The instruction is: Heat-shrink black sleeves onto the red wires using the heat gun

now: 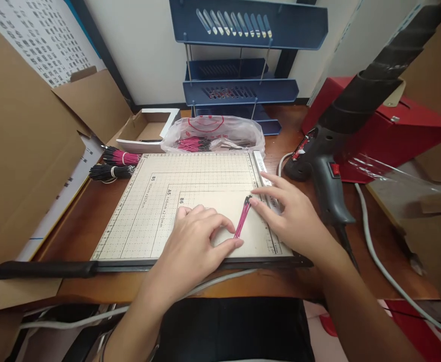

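A small bundle of pink wires (242,219) with black ends lies slanted on the cream board of a paper cutter (213,171). My left hand (198,236) is at the bundle's lower end, which sits between the thumb and index fingertips. At the upper end, my right hand (288,211) has its thumb and index finger closed at the black tips, its other fingers loosely spread over the ruler edge. The cutter's black handle (54,270) reaches out to the left along the front.
Behind the board, a plastic bag (220,128) holds more pink wires. Tied pink (120,157) and black (107,172) wire bundles lie by an open cardboard box (28,141). A heat gun (326,151) stands right, before a red box (412,115). Blue trays (243,90) rise behind.
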Available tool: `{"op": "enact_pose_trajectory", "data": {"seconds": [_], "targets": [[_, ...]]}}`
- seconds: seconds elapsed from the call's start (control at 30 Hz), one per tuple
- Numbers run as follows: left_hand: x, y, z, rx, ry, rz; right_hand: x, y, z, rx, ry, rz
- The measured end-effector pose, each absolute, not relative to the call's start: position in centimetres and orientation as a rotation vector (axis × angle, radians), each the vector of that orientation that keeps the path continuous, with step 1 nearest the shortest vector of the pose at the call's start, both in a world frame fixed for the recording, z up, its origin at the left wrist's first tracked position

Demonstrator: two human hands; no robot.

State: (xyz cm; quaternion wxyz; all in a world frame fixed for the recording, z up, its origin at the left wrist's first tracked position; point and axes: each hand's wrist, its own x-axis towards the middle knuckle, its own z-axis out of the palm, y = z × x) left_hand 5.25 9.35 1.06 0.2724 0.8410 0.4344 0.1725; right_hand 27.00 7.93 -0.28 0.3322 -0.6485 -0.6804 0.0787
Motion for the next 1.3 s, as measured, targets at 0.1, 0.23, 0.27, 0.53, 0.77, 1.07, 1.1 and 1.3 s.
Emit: {"op": "enact_pose_trajectory", "data": {"seconds": [0.1, 0.23, 0.27, 0.53, 0.77, 1.07, 1.1, 1.3], "targets": [[5.5, 9.3, 0.9, 2.269, 1.176, 0.503, 25.8, 6.7, 0.9, -1.793, -1.709, 0.06], [6.3, 9.1, 1.1, 2.225, 1.269, 0.528, 24.1, 6.3, 3.0, -2.156, -1.878, 0.25], [6.4, 9.1, 1.1, 2.217, 1.269, 0.528, 23.8, 6.4, 3.5, -2.227, -1.928, 0.254], [5.9, 8.8, 1.2, 2.197, 1.145, 0.564, 23.8, 7.7, 5.9, -2.333, -2.347, 0.18], [6.2, 8.6, 1.1, 2.181, 1.264, 0.633, 24.3, 9.3, 5.9, -2.247, -2.366, 0.275], [7.3, 8.6, 1.3, 1.896, 1.307, 0.78, 26.4, 9.4, 4.3, -1.782, -1.764, 0.768], [7.7, 8.8, 1.4, 1.878, 1.304, 0.786, 26.5, 9.3, 4.3, -1.734, -1.708, 0.819], [8.9, 9.4, 1.3, 2.019, 1.439, 0.853, 26.8, 8.9, 4.1, -1.828, -1.748, 0.722]]}}
